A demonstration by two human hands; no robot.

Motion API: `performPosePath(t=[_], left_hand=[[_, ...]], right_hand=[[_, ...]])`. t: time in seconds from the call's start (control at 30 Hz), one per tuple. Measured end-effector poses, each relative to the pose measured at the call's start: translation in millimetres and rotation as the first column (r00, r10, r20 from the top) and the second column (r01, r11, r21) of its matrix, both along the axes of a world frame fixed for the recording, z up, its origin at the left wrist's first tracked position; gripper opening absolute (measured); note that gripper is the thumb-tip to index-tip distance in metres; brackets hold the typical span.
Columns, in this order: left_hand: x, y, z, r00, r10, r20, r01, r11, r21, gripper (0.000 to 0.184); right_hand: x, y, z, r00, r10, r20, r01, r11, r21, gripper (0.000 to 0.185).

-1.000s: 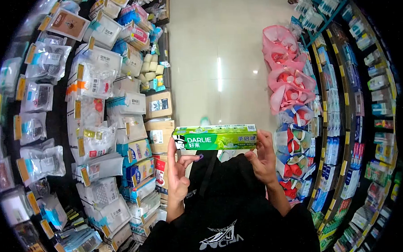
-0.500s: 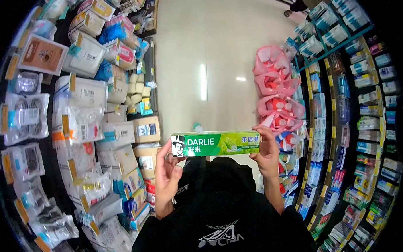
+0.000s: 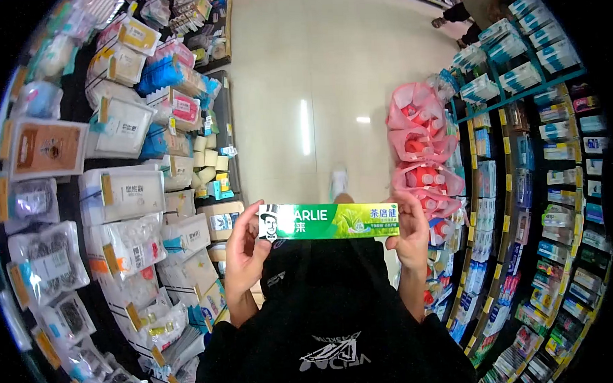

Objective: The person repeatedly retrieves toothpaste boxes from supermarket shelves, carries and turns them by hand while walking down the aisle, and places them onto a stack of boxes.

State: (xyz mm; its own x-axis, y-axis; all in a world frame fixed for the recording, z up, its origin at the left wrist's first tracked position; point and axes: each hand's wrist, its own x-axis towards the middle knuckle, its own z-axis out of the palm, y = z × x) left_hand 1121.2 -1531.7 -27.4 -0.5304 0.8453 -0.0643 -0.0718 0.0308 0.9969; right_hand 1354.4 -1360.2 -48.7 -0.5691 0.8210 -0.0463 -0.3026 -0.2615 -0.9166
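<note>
A long green toothpaste box with DARLIE lettering and a top-hatted figure on its left end is held level before my chest. My left hand grips the left end, with the thumb at its lower front edge. At the other end my right hand is closed round the box, its fingers partly hidden behind. Glare or tilt washes out the first letter of the brand name. Below the box are my dark top and one light shoe on the floor.
Racks of packaged goods line the left side. On the right stand shelves of boxed items, with pink bags of red-capped bottles on the floor before them. A pale tiled floor runs between. Another person is at the top right.
The shelves have shifted in view and my light shoe now shows more fully ahead of the box. The other person at the top right is more visible. Both hands keep their hold.
</note>
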Motion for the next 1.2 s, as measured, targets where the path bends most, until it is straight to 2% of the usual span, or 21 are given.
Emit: performPosePath(t=[0.13,0.27,0.43,0.53,0.67,0.77,0.87,1.0,1.07,1.2], left_hand=[[-25,44,-12,0.997,0.057,0.049,-0.059,0.998,0.038,0.063],[-50,102,-11,0.992,0.110,0.060,-0.110,0.994,0.012,0.065],[-80,189,-1,0.987,0.144,0.077,-0.148,0.987,0.055,0.062],[-96,245,0,0.995,0.080,0.059,-0.084,0.994,0.066,0.060],[-107,317,-6,0.992,0.087,0.092,-0.091,0.995,0.042,0.058],[-112,361,-11,0.985,0.130,0.113,-0.130,0.991,-0.006,0.053],[-115,392,-10,0.970,0.202,0.137,-0.197,0.979,-0.053,0.046],[-131,421,-6,0.960,0.224,0.168,-0.219,0.975,-0.046,0.051],[-141,437,-8,0.954,0.237,0.182,-0.232,0.971,-0.051,0.054],[-168,482,-16,0.952,0.210,0.221,-0.214,0.977,-0.009,0.062]], right_hand=[[-25,49,-13,0.996,0.083,0.027,-0.083,0.997,0.009,0.077],[-61,111,-17,0.995,0.096,0.026,-0.093,0.989,-0.112,0.078],[-96,199,-24,0.992,0.124,-0.012,-0.124,0.981,-0.149,0.078],[-108,251,-23,0.997,0.083,0.007,-0.081,0.985,-0.149,0.078],[-119,311,-30,0.999,0.037,0.034,-0.033,0.992,-0.118,0.075],[-125,350,-42,0.992,0.036,0.125,-0.027,0.997,-0.077,0.073],[-138,382,-45,0.984,0.027,0.179,-0.007,0.994,-0.112,0.073],[-157,417,-34,0.994,0.059,0.095,-0.048,0.992,-0.116,0.072],[-163,438,-30,0.989,0.134,0.067,-0.125,0.984,-0.127,0.071],[-186,478,-28,0.993,0.114,0.017,-0.111,0.983,-0.147,0.076]])
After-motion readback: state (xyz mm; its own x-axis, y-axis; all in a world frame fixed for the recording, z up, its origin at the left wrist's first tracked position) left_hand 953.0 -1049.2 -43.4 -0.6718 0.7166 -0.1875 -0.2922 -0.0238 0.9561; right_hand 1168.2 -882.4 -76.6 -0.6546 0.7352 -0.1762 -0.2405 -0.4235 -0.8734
